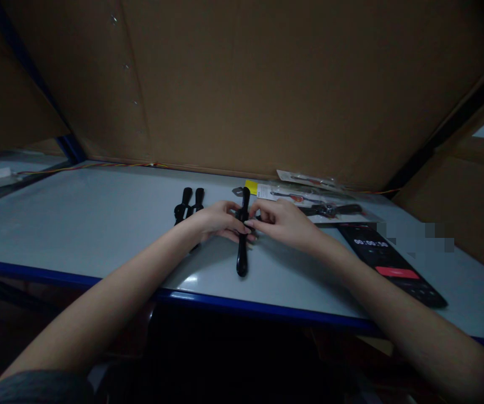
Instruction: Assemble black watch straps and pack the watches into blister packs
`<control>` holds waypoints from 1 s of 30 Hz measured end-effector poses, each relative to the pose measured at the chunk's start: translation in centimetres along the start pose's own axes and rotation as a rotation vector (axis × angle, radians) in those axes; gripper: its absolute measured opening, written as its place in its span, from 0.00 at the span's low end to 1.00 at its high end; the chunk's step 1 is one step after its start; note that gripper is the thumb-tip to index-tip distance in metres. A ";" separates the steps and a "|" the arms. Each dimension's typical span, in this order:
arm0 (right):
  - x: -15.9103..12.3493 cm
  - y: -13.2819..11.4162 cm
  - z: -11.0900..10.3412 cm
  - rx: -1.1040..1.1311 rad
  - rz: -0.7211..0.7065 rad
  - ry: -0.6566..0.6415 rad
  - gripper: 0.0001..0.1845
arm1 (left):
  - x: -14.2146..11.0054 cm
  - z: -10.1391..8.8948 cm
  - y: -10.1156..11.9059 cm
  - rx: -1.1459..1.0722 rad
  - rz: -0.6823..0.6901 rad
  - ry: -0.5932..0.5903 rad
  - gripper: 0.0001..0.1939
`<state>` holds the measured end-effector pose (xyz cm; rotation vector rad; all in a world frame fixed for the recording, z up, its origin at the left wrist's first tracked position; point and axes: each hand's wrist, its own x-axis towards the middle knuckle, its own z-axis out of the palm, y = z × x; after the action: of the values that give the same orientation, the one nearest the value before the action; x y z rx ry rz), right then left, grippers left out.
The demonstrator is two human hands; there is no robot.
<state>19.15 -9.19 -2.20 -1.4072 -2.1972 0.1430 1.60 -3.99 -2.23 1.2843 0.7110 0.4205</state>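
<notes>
A black piece with two rounded, handle-like ends (242,255) stands out between my hands over the front middle of the table, one end pointing away and the other towards me. My left hand (217,219) grips its middle from the left, thumb on the near side. From the right, my right hand (284,221) has thumb and index finger pinched at the same middle part. What exactly those fingertips hold is hidden. Left of it lies a similar black piece with paired handles (187,197), partly covered by my left hand.
Clear plastic packages (301,196) with printed cards lie behind my right hand, one holding a black piece (330,210). A phone (387,264) showing a timer lies at right. A cardboard wall (242,90) closes the back; the table has a blue front edge (225,303).
</notes>
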 end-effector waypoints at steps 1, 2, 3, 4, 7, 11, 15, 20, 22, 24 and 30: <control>0.0 0.0 0.1 -0.025 0.008 0.005 0.07 | 0.0 0.0 -0.1 0.002 0.008 -0.009 0.27; 0.0 -0.1 0.2 -0.045 0.017 0.014 0.09 | 0.0 -0.1 -0.2 0.003 0.017 -0.019 0.26; 0.0 -0.1 0.4 -0.060 0.028 0.022 0.11 | 0.1 -0.1 -0.2 0.005 0.024 -0.027 0.25; 0.0 -0.3 0.6 -0.064 0.037 0.026 0.13 | 0.1 -0.1 -0.3 0.007 0.029 -0.031 0.25; 0.0 -0.6 1.0 -0.005 0.055 -0.004 0.17 | 0.1 0.0 -0.4 0.014 0.018 -0.020 0.28; 0.0 -0.5 0.7 0.076 0.059 0.008 0.14 | 0.2 0.0 -0.3 0.004 0.004 0.019 0.34; 0.0 0.1 -0.2 0.091 0.011 0.015 0.10 | 0.1 0.0 -0.2 0.009 0.001 0.023 0.38; 0.0 0.1 -0.3 -0.007 -0.060 -0.037 0.07 | -0.1 0.1 0.0 0.007 0.005 0.005 0.36; 0.1 -0.1 0.0 -0.067 -0.040 0.003 0.07 | -0.2 0.2 0.0 -0.008 0.003 0.000 0.34; 0.1 -0.3 0.4 -0.093 0.007 0.031 0.10 | -0.2 0.3 -0.1 -0.005 -0.003 0.011 0.33; 0.0 -0.8 1.5 -0.056 0.153 0.072 0.15 | 0.0 0.1 -0.4 0.005 0.020 -0.012 0.29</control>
<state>17.80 -9.24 -3.22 -1.5864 -2.0502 0.0838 1.66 -4.17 -2.57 1.2987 0.6895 0.4273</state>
